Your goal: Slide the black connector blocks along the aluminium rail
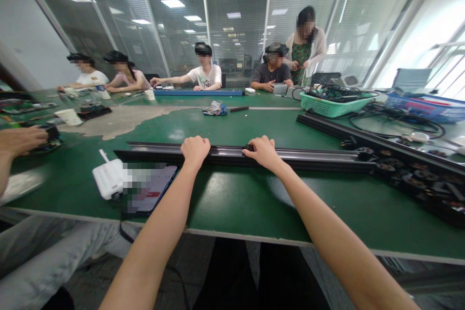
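We have a long black rail [228, 152] lying crosswise on the green table [240, 208], in front of us, with a pale strip running along its channel. Our left hand [195, 148] is curled over the rail left of its middle, fingers folded down on the far side, where their tips are hidden. Our right hand [264, 150], a little farther along, has thumb and fingers pinched on a small black piece [249, 147] at the channel. We judge the step in hand to be working that piece at the rail while the left hand steadies it; we cannot tell whether the piece is seated or loose. From here, the work seems to call for a firm left hold and a straight, even push or pull along the channel, so the piece does not tilt and bind. The rail's right end lies close to a cluster of round dark parts [394, 167]; whether they touch we cannot tell, so sliding the rail that way would want care.
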`<state>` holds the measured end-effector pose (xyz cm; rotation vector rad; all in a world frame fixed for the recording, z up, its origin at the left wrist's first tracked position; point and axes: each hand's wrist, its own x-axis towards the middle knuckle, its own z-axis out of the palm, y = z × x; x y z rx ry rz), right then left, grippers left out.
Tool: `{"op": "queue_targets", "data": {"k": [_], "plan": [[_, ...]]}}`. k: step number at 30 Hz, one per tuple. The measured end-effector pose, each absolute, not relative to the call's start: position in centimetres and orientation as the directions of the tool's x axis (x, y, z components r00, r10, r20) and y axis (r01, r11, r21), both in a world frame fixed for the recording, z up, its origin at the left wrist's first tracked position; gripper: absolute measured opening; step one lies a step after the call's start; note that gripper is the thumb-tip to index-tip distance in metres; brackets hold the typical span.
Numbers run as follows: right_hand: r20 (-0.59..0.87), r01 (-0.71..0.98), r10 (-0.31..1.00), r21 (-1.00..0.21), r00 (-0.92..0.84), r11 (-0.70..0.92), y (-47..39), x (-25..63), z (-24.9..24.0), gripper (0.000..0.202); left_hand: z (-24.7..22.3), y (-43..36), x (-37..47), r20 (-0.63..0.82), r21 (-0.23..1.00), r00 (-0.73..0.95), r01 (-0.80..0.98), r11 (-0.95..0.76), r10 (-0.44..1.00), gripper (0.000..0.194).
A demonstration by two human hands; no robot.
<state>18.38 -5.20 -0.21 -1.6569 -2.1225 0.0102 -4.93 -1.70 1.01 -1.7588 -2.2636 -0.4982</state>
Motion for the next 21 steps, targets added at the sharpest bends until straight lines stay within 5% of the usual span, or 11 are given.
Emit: {"op": "queue_targets", "data": {"k": [21], "plan": [[0.321,0.924,0.928,-0.26,-0.189,0.279,-5.38,18.39,0.14,0.033,1.04,-1.72,-4.82,0.392,0.123,-0.256,0.967,0.225,0.884,0.046]]}}
